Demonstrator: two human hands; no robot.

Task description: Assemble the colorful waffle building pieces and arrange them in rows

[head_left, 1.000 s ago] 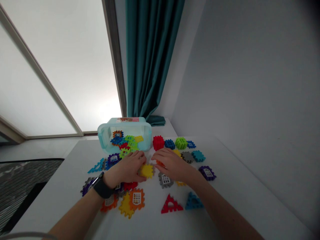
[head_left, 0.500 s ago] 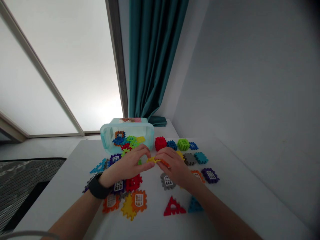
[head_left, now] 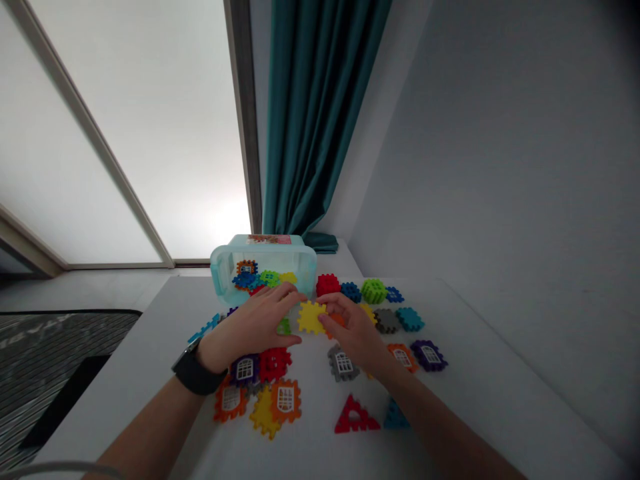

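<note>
White table (head_left: 280, 453), far edge: clear aqua plastic bin (head_left: 265, 257) lying on its side, holding mixed waffle-block pieces. Hands close together at mid-table, not touching each other. Left hand (head_left: 247, 327), black watch (head_left: 197, 373) on wrist, open, just left of yellow waffle piece (head_left: 311, 317). Right hand (head_left: 350, 330): fingers (head_left: 330, 308) touch that piece's right edge, beside orange piece (head_left: 336, 322); grip cannot be determined. More pieces lie near and right, including red triangle (head_left: 354, 418).

Black smartwatch (head_left: 196, 375) (left wrist (head_left: 209, 355))
</note>
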